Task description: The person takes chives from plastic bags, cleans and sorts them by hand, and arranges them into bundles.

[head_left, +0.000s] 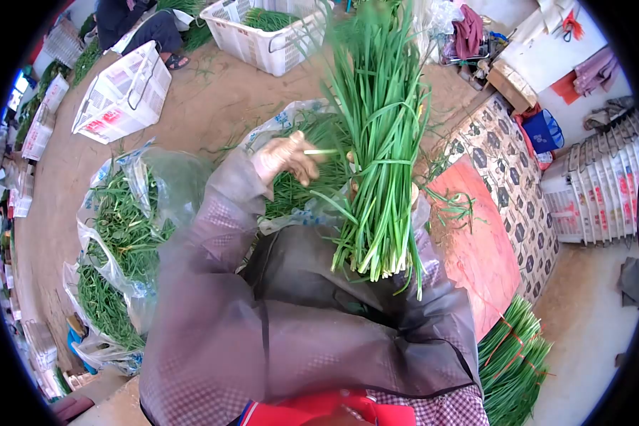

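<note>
The left hand (291, 157) pinches a thin pale stalk (322, 151); the right hand (414, 193), mostly hidden, clasps a long green leafy bunch (385, 149). A clear plastic bag (280, 224) of greens lies just beyond.

The crates (124, 96) are white plastic with slatted walls. Thin, glossy clear plastic forms the bags (142, 284). The apron (312, 355) looks like translucent, slightly shiny plastic over checked cloth sleeves (227, 220). The floor (213, 92) is matt and rough; the patterned sheet (508, 184) looks smooth.

From the head, one camera faces forward and down, close above the lap (298, 266).
</note>
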Available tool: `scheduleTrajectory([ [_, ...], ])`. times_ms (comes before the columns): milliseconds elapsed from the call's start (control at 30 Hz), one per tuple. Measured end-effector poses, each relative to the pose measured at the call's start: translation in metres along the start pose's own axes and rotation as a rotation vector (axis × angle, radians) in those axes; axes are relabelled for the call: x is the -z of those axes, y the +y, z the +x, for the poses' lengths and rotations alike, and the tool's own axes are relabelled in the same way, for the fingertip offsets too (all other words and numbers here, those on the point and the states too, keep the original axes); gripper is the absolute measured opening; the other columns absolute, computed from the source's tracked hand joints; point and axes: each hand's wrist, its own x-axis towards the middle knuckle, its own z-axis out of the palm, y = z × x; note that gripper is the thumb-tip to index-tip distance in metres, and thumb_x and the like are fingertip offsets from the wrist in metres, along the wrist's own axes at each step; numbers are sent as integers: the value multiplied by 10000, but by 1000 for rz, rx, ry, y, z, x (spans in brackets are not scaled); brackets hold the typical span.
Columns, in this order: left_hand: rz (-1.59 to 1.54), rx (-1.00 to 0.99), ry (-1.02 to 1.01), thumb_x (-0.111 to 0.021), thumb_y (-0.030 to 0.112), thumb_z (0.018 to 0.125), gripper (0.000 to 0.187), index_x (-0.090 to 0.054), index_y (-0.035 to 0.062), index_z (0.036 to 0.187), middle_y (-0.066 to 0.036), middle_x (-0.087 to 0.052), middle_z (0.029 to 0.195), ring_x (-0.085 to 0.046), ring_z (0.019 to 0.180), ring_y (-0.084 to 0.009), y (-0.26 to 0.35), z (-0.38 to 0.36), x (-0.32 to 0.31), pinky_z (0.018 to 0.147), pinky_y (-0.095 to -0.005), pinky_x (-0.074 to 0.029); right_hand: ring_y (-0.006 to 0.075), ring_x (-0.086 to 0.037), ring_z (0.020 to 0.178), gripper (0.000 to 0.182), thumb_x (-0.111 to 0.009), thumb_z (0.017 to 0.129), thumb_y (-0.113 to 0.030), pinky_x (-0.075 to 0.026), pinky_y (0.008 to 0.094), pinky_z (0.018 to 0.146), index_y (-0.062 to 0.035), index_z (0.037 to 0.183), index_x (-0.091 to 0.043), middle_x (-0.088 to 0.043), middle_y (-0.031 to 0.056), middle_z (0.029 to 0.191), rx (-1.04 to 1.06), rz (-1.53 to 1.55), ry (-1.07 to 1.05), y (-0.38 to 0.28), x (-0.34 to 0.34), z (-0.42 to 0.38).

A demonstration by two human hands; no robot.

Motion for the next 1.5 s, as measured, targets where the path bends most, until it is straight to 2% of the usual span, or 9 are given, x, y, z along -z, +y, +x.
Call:
scheduleTrajectory([
  [200,30,44,-102,-529,374,911,372,-627,20,854,-60,-610,643,-549,514,-105,8,-37,-44,498,-221,-444,253,-639,830,448,-582,833,-321,-533,390,748,40,1098,-557,-635,146,1001,-5,-33,-40,17,-42,-35],
  [567,143,-40,133,-529,353,921,363,-608,3,868,-32,-581,627,-544,533,-87,13,-89,-101,481,-200,-415,265,-640,844,441,-583,825,-293,-530,399,766,41,1112,-553,-634,155,1013,28,-116,-23,32,-83,-112],
  [767,116,1,76,-562,245,905,256,-594,2,830,-28,-556,615,-496,502,-103,-7,-123,-111,487,-227,-400,271,-640,852,439,-584,820,-278,-528,404,776,42,1119,-551,-634,160,1019,76,-151,0,32,-88,-147],
  [1033,-275,46,77,-591,245,899,212,-588,41,844,-31,-573,717,-523,607,-110,-34,-194,-112,554,-267,-436,280,-641,862,436,-584,814,-258,-526,411,790,42,1129,-548,-633,167,1027,100,-160,-15,33,-90,-170],
  [1133,-553,-27,264,-536,282,922,234,-554,52,889,-34,-553,741,-522,640,-170,-54,-212,-115,568,-292,-427,283,-641,866,436,-585,812,-250,-525,414,795,42,1133,-547,-633,169,1030,112,-154,-39,30,-88,-175],
  [1300,-797,-147,259,-522,316,929,252,-582,71,919,-23,-524,711,-499,674,-163,-80,-238,-87,613,-302,-413,288,-641,872,436,-585,808,-238,-523,418,803,43,1139,-546,-633,173,1035,120,-130,-121,22,-81,-176],
  [1400,-578,-68,627,-521,334,919,241,-564,100,887,-10,-509,708,-485,656,-149,-114,-263,-68,604,-276,-393,292,-642,876,436,-586,806,-230,-522,420,808,43,1142,-545,-633,176,1038,111,-107,-177,18,-76,-176],
  [1467,-32,231,339,-544,291,882,208,-599,95,929,-28,-571,807,-524,733,-135,-178,-292,-19,662,-280,-419,294,-642,879,436,-586,804,-225,-522,422,811,43,1145,-544,-632,177,1040,95,-92,-215,17,-75,-178],
  [1500,648,407,60,-544,268,869,217,-611,92,977,-61,-596,885,-545,813,-144,-225,-304,9,723,-280,-431,295,-642,880,436,-586,803,-222,-521,423,813,43,1146,-544,-632,178,1042,88,-87,-235,16,-75,-179],
])
